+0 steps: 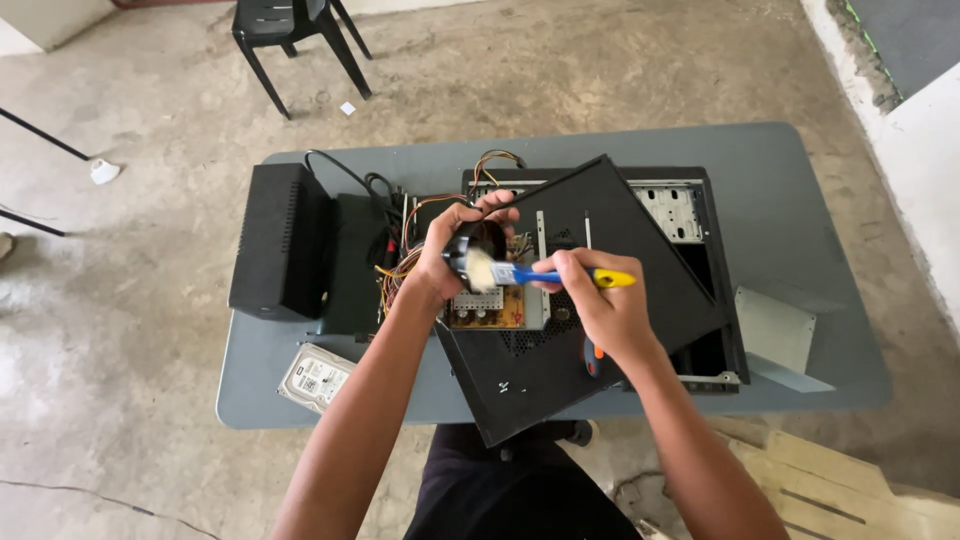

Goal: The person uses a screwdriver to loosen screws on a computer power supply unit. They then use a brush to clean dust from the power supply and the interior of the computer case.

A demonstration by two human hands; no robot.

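The left hand (452, 250) wraps the black round part (470, 245) it holds, so most of that part's rim is hidden and its kind cannot be told. The brush (545, 273) handle's middle vanishes inside the right hand (600, 305). The loose side panel (590, 300) covers much of the open computer case (700, 215) interior. A screwdriver (593, 358) shows only partly below the right wrist. The black chair (290, 40) is cut off by the top edge. The hard drive (315, 378) label is too small to read.
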